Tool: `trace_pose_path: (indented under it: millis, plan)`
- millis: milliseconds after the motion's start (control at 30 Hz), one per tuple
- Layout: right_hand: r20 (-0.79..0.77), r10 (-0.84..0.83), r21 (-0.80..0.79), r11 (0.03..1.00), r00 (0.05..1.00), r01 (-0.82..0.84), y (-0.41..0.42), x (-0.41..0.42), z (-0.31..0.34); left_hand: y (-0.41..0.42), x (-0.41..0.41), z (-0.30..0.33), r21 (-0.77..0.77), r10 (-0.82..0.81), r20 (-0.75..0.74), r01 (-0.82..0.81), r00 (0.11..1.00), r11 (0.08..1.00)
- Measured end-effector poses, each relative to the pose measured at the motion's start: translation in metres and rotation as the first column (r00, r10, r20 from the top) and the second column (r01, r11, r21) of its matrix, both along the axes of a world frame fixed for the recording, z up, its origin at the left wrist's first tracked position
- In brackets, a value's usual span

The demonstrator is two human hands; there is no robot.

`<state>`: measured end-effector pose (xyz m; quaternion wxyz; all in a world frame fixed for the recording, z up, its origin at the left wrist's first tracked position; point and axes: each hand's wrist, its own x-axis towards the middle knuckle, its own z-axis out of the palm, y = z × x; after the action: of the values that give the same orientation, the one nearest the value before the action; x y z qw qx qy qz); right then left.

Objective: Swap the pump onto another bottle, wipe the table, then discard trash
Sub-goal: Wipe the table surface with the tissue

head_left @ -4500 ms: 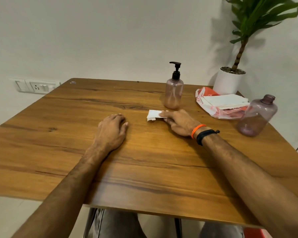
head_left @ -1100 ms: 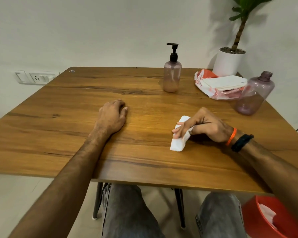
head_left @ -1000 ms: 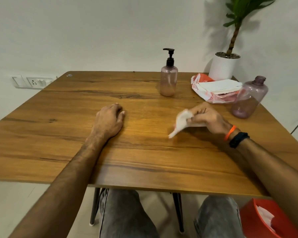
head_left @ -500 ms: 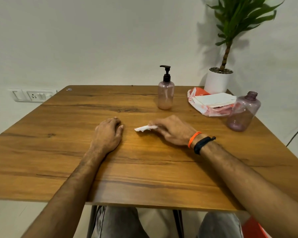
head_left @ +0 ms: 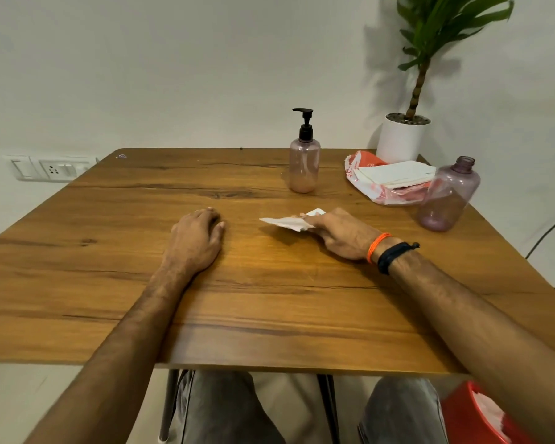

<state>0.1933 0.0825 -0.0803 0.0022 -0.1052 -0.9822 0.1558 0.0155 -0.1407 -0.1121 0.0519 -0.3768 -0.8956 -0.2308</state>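
My right hand (head_left: 340, 235) pinches a white tissue (head_left: 285, 222) just above the middle of the wooden table (head_left: 269, 299). My left hand (head_left: 196, 241) rests flat on the table to its left, fingers curled, holding nothing. A slim pink bottle (head_left: 304, 165) with a black pump (head_left: 305, 123) stands upright at the back. A rounder pink bottle (head_left: 447, 195) with no cap stands at the right edge.
A red and white pack of tissues (head_left: 388, 179) lies at the back right, beside a potted plant in a white pot (head_left: 399, 141). A red bin (head_left: 481, 418) holding white paper sits on the floor at the lower right. A wall socket (head_left: 53, 168) is at left.
My right hand slid the tissue across the table, near the front edge, then back to the middle, and now holds it slightly raised. My left hand stayed put.
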Motion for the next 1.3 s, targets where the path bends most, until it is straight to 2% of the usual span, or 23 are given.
trace_pose_path:
  millis: [333, 400, 700, 800, 867, 900, 933, 1000, 1067, 1100, 1167, 1233, 1300]
  plan:
    - [-0.068, 0.056, -0.080, 0.995, 0.996, -0.062, -0.017, 0.051, -0.006, 0.000, -0.003, -0.003, 0.007, -0.004, -0.007, 0.004, 1.000, 1.000]
    - [-0.090, 0.071, -0.131, 0.988, 0.993, -0.083, -0.029, 0.062, -0.007, 0.000, -0.003, -0.004, 0.010, 0.000, -0.006, 0.000, 1.000, 1.000]
    - [-0.178, 0.132, -0.166, 0.973, 0.975, -0.162, -0.114, 0.070, -0.020, 0.003, -0.002, -0.004, -0.001, 0.032, -0.036, -0.032, 0.999, 0.999]
    - [-0.188, 0.187, -0.236, 0.944, 0.964, -0.229, -0.139, 0.064, -0.021, 0.002, -0.001, -0.002, 0.008, 0.027, -0.035, -0.027, 0.999, 1.000]
    - [-0.184, 0.205, -0.351, 0.900, 0.961, -0.259, -0.142, 0.063, -0.014, 0.003, -0.001, -0.002, 0.013, 0.030, -0.037, -0.030, 0.999, 0.999]
    - [-0.185, 0.194, -0.456, 0.852, 0.963, -0.259, -0.141, 0.062, -0.008, 0.003, -0.001, -0.001, 0.014, 0.032, -0.032, -0.032, 0.999, 0.999]
    - [-0.187, 0.147, -0.604, 0.762, 0.971, -0.232, -0.139, 0.060, -0.003, 0.003, 0.000, -0.002, 0.011, 0.033, -0.019, -0.033, 0.999, 0.999]
    - [-0.148, -0.047, -0.894, 0.434, 0.988, -0.113, -0.129, 0.053, 0.006, 0.003, -0.001, -0.001, 0.002, 0.035, 0.011, -0.035, 0.999, 0.999]
    - [-0.067, -0.174, -0.996, 0.067, 0.982, -0.056, -0.115, 0.045, 0.012, 0.003, -0.001, -0.002, 0.008, 0.045, 0.003, -0.045, 0.999, 0.999]
    - [-0.059, -0.211, -0.995, -0.061, 0.976, -0.073, -0.107, 0.040, 0.014, 0.003, 0.000, -0.003, 0.015, 0.052, -0.010, -0.052, 0.999, 0.999]
    - [-0.057, -0.282, -0.970, -0.213, 0.958, -0.120, -0.089, 0.028, 0.019, 0.003, 0.000, -0.003, 0.028, 0.059, -0.030, -0.058, 0.998, 0.998]
    - [-0.033, -0.345, -0.954, -0.268, 0.938, -0.132, -0.072, 0.017, 0.024, 0.003, -0.002, -0.005, 0.038, 0.054, -0.039, -0.053, 0.998, 0.998]
    - [-0.008, -0.375, -0.956, -0.268, 0.927, -0.117, -0.059, 0.006, 0.026, 0.003, -0.004, -0.006, 0.047, 0.049, -0.040, -0.047, 0.998, 0.998]
